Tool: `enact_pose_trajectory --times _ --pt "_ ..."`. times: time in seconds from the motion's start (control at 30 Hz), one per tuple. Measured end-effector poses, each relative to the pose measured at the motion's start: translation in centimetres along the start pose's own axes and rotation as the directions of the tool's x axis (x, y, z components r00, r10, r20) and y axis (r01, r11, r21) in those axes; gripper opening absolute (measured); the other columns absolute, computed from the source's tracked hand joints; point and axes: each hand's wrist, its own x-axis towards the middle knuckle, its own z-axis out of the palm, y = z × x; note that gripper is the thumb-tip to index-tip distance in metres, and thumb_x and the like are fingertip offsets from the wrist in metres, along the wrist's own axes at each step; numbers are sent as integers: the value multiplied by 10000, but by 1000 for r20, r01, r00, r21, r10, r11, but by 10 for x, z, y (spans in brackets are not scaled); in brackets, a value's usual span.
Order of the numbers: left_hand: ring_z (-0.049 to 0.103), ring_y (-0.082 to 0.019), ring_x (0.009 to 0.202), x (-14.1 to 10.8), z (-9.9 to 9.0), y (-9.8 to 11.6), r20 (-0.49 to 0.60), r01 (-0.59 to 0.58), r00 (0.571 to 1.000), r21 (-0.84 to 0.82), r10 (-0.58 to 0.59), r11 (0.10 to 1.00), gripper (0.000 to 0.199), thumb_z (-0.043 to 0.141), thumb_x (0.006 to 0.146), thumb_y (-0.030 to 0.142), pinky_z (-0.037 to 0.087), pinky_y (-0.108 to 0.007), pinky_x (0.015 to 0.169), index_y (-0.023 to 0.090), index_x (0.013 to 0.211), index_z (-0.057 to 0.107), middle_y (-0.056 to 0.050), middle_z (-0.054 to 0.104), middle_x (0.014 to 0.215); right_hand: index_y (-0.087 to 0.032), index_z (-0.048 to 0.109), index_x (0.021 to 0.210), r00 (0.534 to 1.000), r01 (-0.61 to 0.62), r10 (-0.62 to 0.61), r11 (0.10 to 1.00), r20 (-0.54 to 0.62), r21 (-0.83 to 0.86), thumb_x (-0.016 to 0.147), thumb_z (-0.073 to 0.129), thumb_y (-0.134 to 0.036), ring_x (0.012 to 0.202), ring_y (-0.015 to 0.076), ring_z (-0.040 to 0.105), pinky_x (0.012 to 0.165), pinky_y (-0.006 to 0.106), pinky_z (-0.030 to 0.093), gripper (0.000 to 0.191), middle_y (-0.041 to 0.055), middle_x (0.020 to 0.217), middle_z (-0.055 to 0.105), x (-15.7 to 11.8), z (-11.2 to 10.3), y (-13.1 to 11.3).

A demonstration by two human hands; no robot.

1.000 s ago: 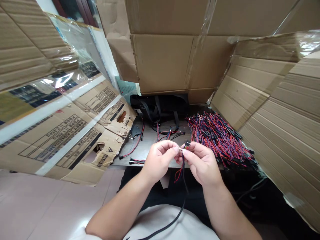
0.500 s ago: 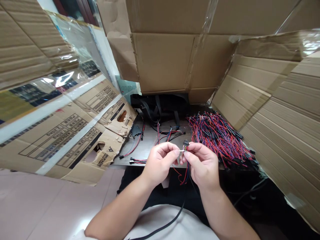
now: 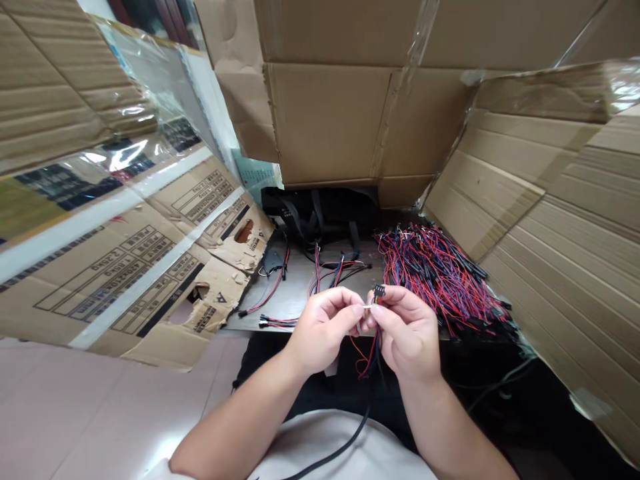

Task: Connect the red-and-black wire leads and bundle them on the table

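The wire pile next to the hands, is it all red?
No, the wire pile beside the right hand mixes red, blue and black wires.

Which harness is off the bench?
The harness held between left hand and right hand, black connector on top, wires dangling; the others lie on the bench or in the pile.
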Motion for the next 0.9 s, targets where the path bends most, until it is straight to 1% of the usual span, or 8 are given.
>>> enact_pose_trajectory --times 0.1,0.23,0.33,0.43,0.57,0.73,0.9 --pt "550 -100 598 0 1 -1 4 4 1000 -9 -4 1000 203 684 799 271 441 -215 580 119 705 588 -19 613 643 -173 668 826 1000 1 -1 1000 -19 23 708 706 -136 488 116 605 458 237 529 129 5 671 685 0 1 -1" --pt "555 -109 591 -1 0 -3 7 23 1000 -52 -23 998 196 679 789 274 437 -220 563 119 705 593 -29 620 652 -177 678 796 998 -50 46 990 35 131 687 709 -140 471 110 592 429 226 512 119 4 663 679 0 4 -4" --pt "549 -107 571 -2 -1 -3 7 55 998 -68 -55 996 197 678 781 279 422 -217 557 124 702 585 -30 620 636 -180 680 790 993 -108 98 980 71 166 681 720 -162 455 111 580 415 231 507 117 3 649 666 0 5 -5" --pt "549 -108 567 -3 -2 -1 34 85 996 -75 -83 994 201 675 782 290 415 -221 563 131 711 575 -31 624 640 -189 678 785 987 -141 123 972 100 190 685 729 -194 444 114 571 400 232 495 112 -4 622 643 0 4 -3" --pt "550 -106 569 -3 -1 1 47 95 995 -82 -92 992 199 665 783 290 398 -220 570 134 704 569 -27 619 644 -192 679 779 987 -144 126 970 100 197 677 742 -221 434 112 562 385 227 482 123 -4 621 635 0 2 1" --pt "553 -112 570 -3 -2 0 49 105 994 -95 -101 990 184 647 778 274 387 -227 570 138 696 555 -25 616 636 -198 688 805 989 -128 110 969 94 212 690 734 -202 448 106 568 393 216 481 124 0 652 648 0 1 6" --pt "555 -114 567 -3 -3 -1 48 115 993 -95 -110 989 170 632 766 264 374 -227 561 142 688 543 -27 621 631 -198 686 810 988 -123 101 973 117 197 704 725 -206 441 108 553 396 224 473 113 -7 614 622 -2 0 8"
